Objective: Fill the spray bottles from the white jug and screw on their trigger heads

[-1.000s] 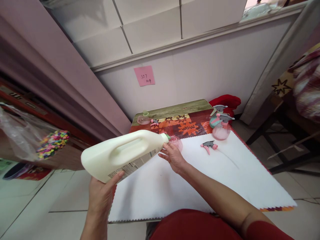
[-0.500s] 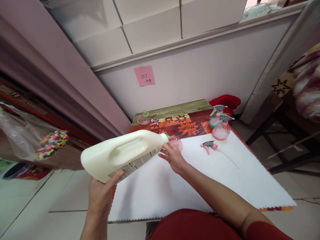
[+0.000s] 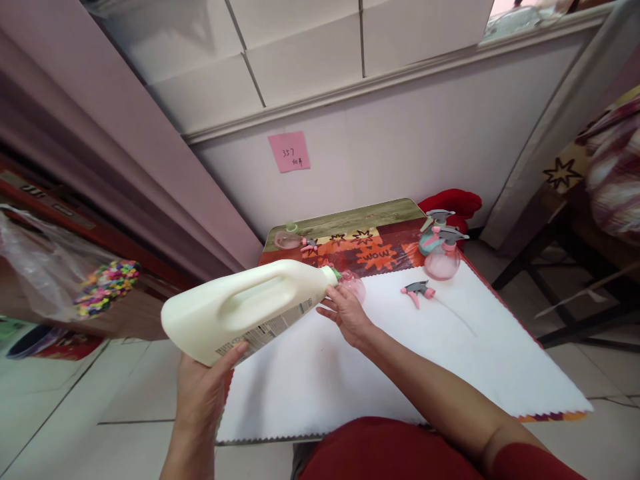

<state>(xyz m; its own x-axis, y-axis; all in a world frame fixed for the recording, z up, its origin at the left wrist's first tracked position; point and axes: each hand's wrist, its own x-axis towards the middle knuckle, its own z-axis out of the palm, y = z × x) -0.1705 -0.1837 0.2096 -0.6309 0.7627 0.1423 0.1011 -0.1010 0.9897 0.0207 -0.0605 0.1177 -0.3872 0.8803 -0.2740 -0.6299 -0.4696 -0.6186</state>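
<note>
A large cream-coloured detergent jug lies tilted over the table, its neck toward a pink spray bottle without its top. My left hand grips the jug's bottom end, thumb on the label side. At the neck, my right hand has its fingers pressed against the jug's mouth. The jug's green mouth meets the pink bottle's opening; whether liquid flows there cannot be made out. To the right, a grey and pink trigger sprayer head with a long thin tube lies on the white cloth.
At the table's back right stand a pink spray bottle and a teal one, both with sprayers. Another clear pink bottle is at the back left beside a small pink sprayer head. A black stool stands on the right.
</note>
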